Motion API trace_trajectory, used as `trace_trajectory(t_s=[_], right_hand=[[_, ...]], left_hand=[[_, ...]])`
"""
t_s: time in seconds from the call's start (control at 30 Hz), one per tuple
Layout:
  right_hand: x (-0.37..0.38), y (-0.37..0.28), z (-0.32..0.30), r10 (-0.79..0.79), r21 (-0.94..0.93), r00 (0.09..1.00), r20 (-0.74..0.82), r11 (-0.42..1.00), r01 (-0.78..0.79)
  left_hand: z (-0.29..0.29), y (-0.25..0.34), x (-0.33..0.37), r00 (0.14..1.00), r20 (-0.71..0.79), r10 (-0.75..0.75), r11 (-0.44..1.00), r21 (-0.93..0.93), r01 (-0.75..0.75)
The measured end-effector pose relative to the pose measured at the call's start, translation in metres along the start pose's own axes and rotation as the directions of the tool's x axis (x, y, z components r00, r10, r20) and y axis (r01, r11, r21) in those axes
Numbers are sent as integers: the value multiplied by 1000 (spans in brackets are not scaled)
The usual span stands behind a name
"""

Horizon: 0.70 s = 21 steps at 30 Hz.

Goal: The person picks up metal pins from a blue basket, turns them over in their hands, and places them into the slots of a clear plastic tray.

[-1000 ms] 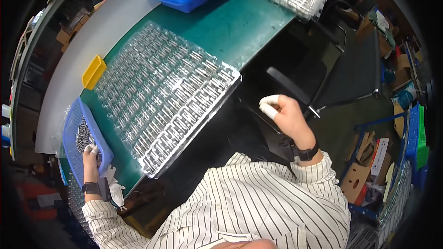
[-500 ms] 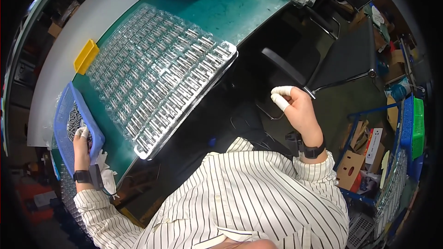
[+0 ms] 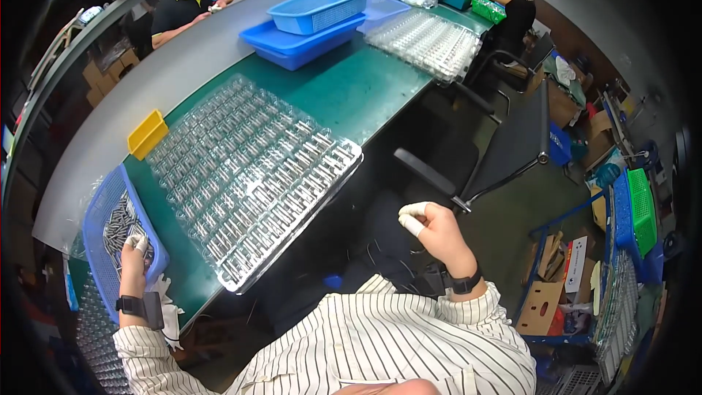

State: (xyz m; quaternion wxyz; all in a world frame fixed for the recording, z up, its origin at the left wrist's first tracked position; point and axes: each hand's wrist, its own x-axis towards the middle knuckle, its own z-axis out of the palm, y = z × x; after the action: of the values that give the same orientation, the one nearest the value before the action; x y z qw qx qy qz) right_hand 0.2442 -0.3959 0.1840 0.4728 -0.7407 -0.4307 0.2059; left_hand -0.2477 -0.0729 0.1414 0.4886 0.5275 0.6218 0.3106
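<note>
My left hand (image 3: 132, 267), with white covers on its fingertips, reaches into a blue perforated basket (image 3: 97, 249) at the left. Its fingers are drawn together on loose metal pins (image 3: 121, 225); whether it grips any is hidden. My right hand (image 3: 444, 238) hovers off the table's front edge, thumb and finger pinched together in white covers. Anything between them is too small to make out. Between the hands, a clear plastic tray (image 3: 354, 152) lies on the green table, with rows of metal pins in its pockets.
A small yellow bin (image 3: 148, 134) touches the tray's far left side. Blue baskets (image 3: 318, 11) are stacked farther back, beside more clear trays (image 3: 428, 44). A black chair (image 3: 504, 153) stands at the right, near a blue-framed rack (image 3: 541, 278) with cardboard. Other people sit beyond the table.
The view has tilted up, so the table sits lower and people at the back now show. My left hand stays in the basket; my right hand keeps its pinch.
</note>
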Motion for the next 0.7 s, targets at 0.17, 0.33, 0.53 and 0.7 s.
trace_trajectory(t_s=[0.17,0.33,0.53,0.7], right_hand=[[12,-6,-11,23,0,997,72,1000,-23],[44,6,-16,-3,70,996,84,998,-3],[109,30,-25,23,87,980,199,995,-41],[168,46,-31,27,60,975,222,997,-41]], left_hand=[[9,24,-13,998,-35,-49,998,29,50],[32,45,-5,997,-28,-75,997,26,76],[67,73,20,994,-35,-100,993,55,102],[97,91,47,993,-42,-109,992,63,111]])
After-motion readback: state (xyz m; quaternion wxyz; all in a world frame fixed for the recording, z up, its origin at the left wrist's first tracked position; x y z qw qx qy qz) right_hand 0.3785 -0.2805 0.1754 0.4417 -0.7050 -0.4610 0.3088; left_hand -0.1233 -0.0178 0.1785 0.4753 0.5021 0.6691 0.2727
